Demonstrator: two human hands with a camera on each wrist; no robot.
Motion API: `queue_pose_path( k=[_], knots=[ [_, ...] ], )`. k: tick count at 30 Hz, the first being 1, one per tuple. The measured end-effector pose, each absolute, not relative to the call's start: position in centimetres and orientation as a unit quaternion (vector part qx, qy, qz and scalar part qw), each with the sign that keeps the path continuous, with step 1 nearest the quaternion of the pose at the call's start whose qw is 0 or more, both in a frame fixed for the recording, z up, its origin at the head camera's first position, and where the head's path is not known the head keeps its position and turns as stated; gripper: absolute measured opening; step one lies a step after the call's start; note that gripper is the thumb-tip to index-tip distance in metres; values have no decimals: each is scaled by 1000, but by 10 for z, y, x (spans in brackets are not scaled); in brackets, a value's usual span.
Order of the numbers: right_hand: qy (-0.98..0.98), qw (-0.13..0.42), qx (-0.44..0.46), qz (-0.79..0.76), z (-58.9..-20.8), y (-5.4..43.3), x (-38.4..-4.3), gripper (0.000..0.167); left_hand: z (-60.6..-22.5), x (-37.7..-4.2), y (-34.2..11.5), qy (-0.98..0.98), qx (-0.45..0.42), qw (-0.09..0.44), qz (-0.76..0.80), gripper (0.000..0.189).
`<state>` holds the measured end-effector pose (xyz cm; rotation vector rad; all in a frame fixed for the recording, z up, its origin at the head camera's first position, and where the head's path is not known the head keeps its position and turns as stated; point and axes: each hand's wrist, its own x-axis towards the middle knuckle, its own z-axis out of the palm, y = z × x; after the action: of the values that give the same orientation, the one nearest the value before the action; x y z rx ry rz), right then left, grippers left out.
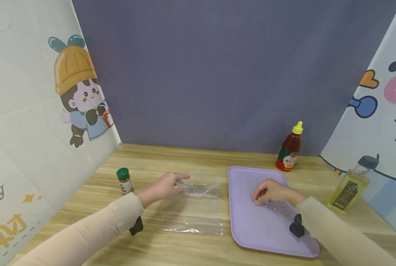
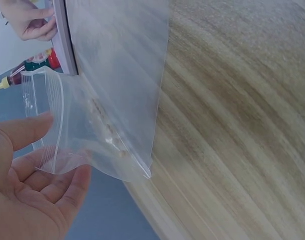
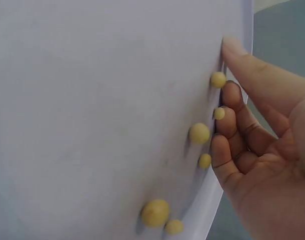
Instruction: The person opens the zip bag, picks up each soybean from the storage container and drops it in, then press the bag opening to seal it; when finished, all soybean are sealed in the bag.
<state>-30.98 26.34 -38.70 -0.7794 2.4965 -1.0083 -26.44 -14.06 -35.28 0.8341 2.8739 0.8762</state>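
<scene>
My left hand [image 1: 166, 186] pinches the mouth edge of a clear zip bag [image 2: 127, 85], thumb on one side and fingers on the other. The bag's mouth gapes open, and several soybeans [image 1: 198, 184] show in it. Its lower part lies flat on the table. Over the lilac tray [image 1: 258, 232], my right hand [image 1: 272, 192] is low with its fingers curled in; thumb and index finger meet at a small pale soybean [image 1: 255, 201]. Several more soybeans [image 3: 199, 133] lie loose on the tray beside the fingertips. In the right wrist view the index fingertip is hidden behind the thumb.
A green-capped spice jar [image 1: 125, 181] stands behind my left forearm. A red sauce bottle [image 1: 288, 151] with a yellow nozzle is behind the tray, and an oil bottle [image 1: 351, 188] stands to its right. Wrist camera mounts sit on both wrists, the right one [image 1: 297, 226] over the tray.
</scene>
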Motion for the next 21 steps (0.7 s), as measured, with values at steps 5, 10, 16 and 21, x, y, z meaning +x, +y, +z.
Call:
queue_pose_path(
  k=[5, 10, 16, 21],
  knots=[
    [890, 143, -264, -344, -387, 264, -313, 15, -353, -263, -141, 922, 263, 9, 282, 51],
    [889, 120, -258, -359, -381, 259, -314, 16, -353, -264, -140, 923, 260, 11, 283, 52],
    [880, 116, -231, -398, -367, 241, -314, 25, -352, -264, -139, 925, 255, 13, 282, 53],
    [867, 112, -217, -434, -352, 217, -310, 35, -351, -264, -138, 925, 255, 13, 280, 53]
  ],
)
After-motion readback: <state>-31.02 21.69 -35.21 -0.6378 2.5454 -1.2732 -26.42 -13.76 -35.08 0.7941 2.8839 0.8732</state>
